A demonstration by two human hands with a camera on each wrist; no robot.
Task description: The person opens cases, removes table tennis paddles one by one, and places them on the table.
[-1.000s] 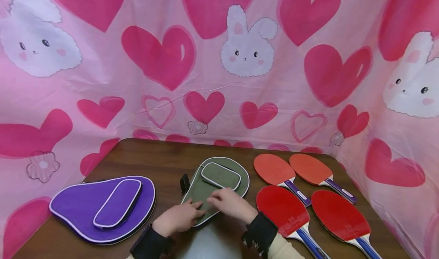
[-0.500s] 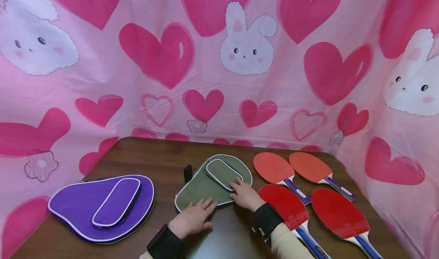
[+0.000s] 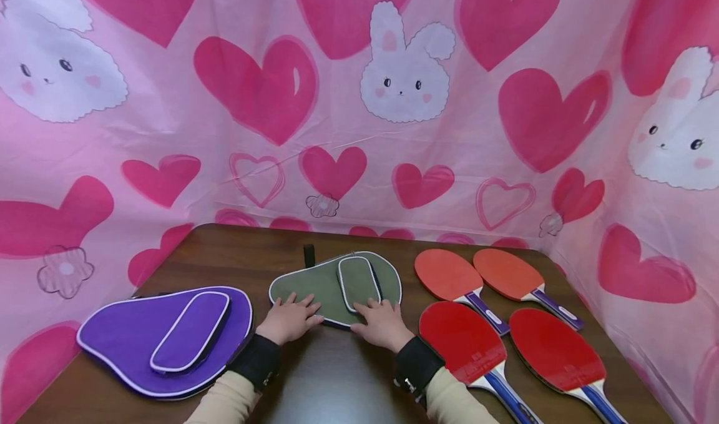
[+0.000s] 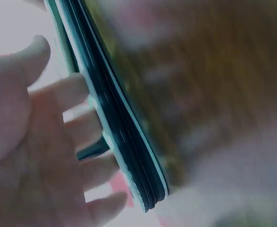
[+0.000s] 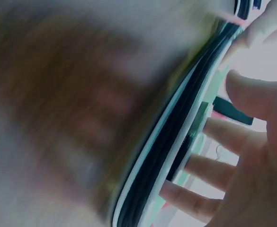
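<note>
A green table tennis bat case (image 3: 328, 290) with white piping lies flat near the table's middle, its wide end to the right. My left hand (image 3: 289, 319) rests on the front edge of its narrow end, fingers spread. On the wide end, beside the raised pocket (image 3: 358, 280), lies my right hand (image 3: 382, 324) with fingers extended. In the left wrist view, the fingers of my left hand (image 4: 43, 142) lie over the dark zipped edge of the case (image 4: 114, 113). From the right wrist, the straight fingers of my right hand (image 5: 256, 151) reach over the same zipped side.
A purple bat case (image 3: 129, 330) lies on the left of the brown table (image 3: 247, 255). On the right are two orange-red bats (image 3: 447, 274) behind two red bats (image 3: 460, 340). Pink heart-printed cloth (image 3: 337, 124) encloses the back and sides. A black strap (image 3: 309, 255) sticks out behind the green case.
The green case has turned so its narrow end points left and its long side faces me. Both hands have shifted along its near edge, the right one moving back left over the last half second.
</note>
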